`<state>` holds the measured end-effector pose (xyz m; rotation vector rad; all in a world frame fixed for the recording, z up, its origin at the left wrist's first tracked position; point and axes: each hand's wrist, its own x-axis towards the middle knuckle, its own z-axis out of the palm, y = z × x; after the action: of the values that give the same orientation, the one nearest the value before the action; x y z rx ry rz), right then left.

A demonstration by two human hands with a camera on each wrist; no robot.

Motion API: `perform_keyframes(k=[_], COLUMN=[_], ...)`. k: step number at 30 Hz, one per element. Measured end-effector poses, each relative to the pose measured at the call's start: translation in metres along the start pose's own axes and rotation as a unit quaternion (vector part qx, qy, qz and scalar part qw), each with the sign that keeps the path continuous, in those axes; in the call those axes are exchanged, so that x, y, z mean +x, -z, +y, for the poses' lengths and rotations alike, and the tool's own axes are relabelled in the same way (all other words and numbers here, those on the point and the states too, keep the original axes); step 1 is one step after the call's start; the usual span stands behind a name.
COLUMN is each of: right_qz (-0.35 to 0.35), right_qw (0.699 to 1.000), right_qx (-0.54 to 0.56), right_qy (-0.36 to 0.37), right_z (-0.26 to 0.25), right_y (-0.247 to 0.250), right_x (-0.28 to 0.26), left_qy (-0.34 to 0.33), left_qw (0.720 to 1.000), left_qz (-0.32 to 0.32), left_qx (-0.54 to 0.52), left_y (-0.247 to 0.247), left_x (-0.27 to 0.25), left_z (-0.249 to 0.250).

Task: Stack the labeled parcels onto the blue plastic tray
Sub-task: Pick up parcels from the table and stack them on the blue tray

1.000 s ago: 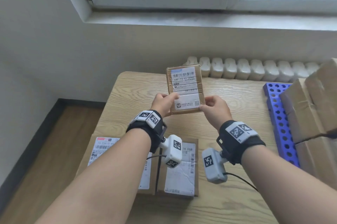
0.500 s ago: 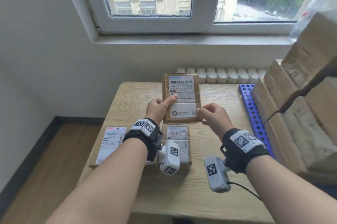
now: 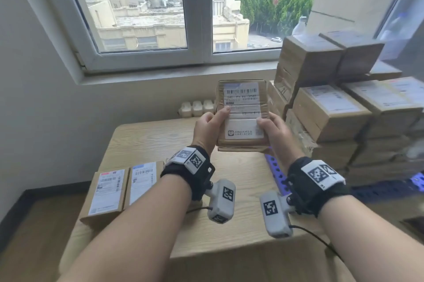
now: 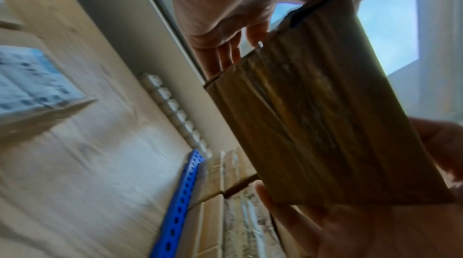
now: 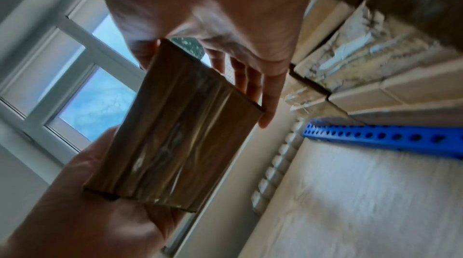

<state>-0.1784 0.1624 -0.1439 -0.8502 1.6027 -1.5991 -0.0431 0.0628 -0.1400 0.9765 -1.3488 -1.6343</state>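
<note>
I hold a brown taped parcel (image 3: 242,118) with a white barcode label up in the air over the far side of the table, label facing me. My left hand (image 3: 218,121) grips its left edge, thumb on the label. My right hand (image 3: 267,126) grips its right edge. In both wrist views the parcel's taped underside (image 4: 313,123) (image 5: 172,143) shows, with fingers beneath it. The blue perforated tray (image 3: 276,172) (image 4: 177,203) (image 5: 375,137) lies at the right, under a tall stack of labeled parcels (image 3: 330,112) just right of the held one.
Two labeled parcels (image 3: 106,190) (image 3: 142,180) lie side by side at the front left of the wooden table (image 3: 149,139). A white radiator (image 3: 197,107) runs behind the table under the window sill. A plastic bottle (image 3: 300,25) stands behind the stack.
Both hands have raised the parcel and carried it right, up beside the stack. The head view has tilted up, showing the window and more of the stack.
</note>
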Motion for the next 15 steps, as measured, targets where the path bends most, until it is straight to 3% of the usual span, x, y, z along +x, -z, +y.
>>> perform_keyframes(k=[7, 15], right_qz=[0.043, 0.059], right_qw=[0.997, 0.987], right_qx=[0.012, -0.01], right_qy=[0.07, 0.151], right_z=[-0.069, -0.132], right_y=[0.08, 0.197], right_x=[-0.006, 0.01], left_qy=[-0.117, -0.162], left_qw=[0.991, 0.984], left_qz=[-0.044, -0.067], left_qx=[0.056, 0.031], left_y=[-0.088, -0.218], left_x=[-0.001, 0.001], left_z=[0.055, 0.097])
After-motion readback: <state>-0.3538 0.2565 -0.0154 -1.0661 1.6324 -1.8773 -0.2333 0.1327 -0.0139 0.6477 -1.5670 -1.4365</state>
